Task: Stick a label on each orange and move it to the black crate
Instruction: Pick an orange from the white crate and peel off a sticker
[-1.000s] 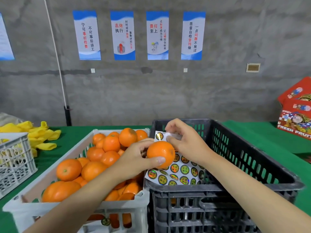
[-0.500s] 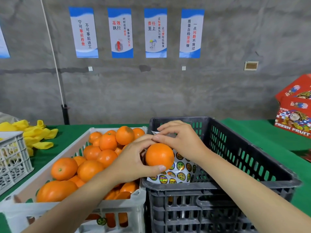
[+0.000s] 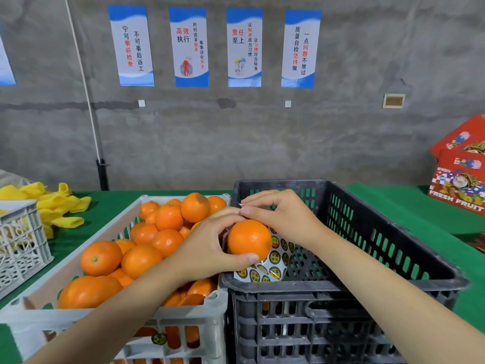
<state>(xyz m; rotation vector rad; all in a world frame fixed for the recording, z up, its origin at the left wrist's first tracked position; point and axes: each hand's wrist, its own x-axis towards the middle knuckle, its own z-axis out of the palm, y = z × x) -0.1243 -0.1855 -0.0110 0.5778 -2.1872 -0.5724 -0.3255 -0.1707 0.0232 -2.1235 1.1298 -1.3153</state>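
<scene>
The fingers (image 3: pixel 246 258) of your left hand (image 3: pixel 207 248) curl round the orange (image 3: pixel 249 240), with the label sheet (image 3: pixel 273 266) tucked behind it. Your right hand (image 3: pixel 286 219) pinches the sheet's top edge and has dropped onto the fruit in the last second, so a label is probably about to go on. All this hangs over the black crate (image 3: pixel 393 258), whose slats show a glint of orange. The white crate (image 3: pixel 183 319) beside it is heaped with oranges (image 3: pixel 141 258).

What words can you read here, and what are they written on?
"宁可事前检查 不可事后返工": first poster
"高效执行" and "时时追求效率 事事讲究方法": second poster
"责任至上" and "让标准成为习惯 让习惯符合标准": third poster
"质量自检坚持做 一点问题不放过": fourth poster
"FRESH FRUIT": red box
Print on the sticker sheet: too small to read.
</scene>
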